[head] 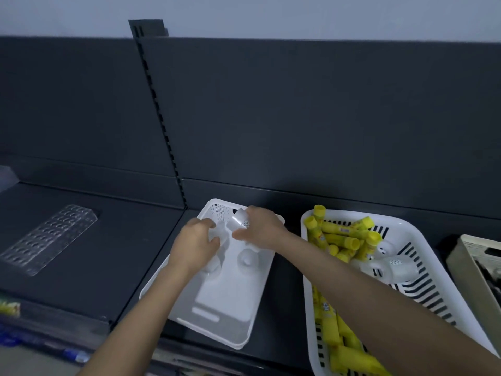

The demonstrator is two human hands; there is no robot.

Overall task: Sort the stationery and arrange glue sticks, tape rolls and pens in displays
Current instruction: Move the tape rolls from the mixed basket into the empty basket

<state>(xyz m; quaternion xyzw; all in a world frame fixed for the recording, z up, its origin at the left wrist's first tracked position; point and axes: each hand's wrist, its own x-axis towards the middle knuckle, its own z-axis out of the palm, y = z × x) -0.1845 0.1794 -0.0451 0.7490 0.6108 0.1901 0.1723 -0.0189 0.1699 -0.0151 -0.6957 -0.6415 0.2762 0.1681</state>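
Note:
A white plastic basket (238,332) sits on the dark shelf in front of me, with white tape rolls (248,257) lying in it. My left hand (196,244) reaches into the basket and grips a white tape roll. My right hand (260,229) is at the basket's far end and holds another white tape roll (238,219) tilted up above the rim. To the right, a second white slotted basket (423,261) holds several yellow glue sticks (344,237) and a couple of white tape rolls (390,265).
A clear plastic display holder with round holes (51,234) lies on the shelf at the left. A beige basket (477,267) with dark items stands at the far right edge. The dark shelf back panel (298,118) rises behind everything. Blurred packaged goods (10,308) show at lower left.

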